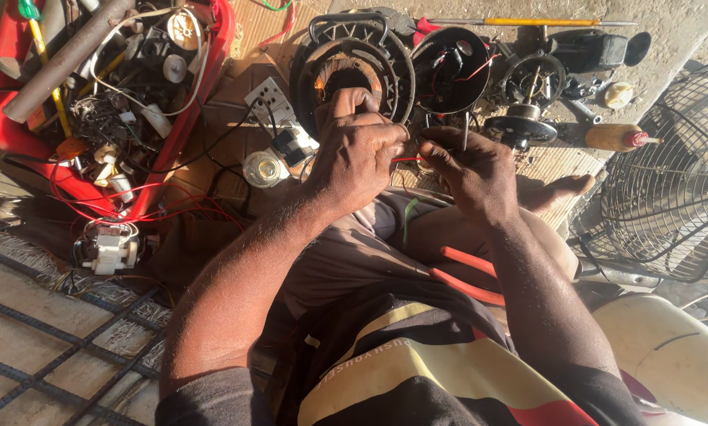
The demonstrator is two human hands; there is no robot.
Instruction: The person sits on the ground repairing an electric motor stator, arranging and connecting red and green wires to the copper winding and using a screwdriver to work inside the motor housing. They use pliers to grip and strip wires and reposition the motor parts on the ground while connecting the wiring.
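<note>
Red-handled pliers (468, 276) lie on the lap below both hands, while the left hand (358, 154) and right hand (472, 170) pinch a thin red wire (405, 159) between them, just before the motor winding (352, 75); overtwisting could snap it.

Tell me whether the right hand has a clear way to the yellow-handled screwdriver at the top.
Probably not directly: the right hand pinches a red wire, and fan motor parts lie before the yellow-handled screwdriver.

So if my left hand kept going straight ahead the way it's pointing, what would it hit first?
Most likely the round motor stator with copper windings, which lies just beyond the left hand. Depth is hard to judge from above.
</note>
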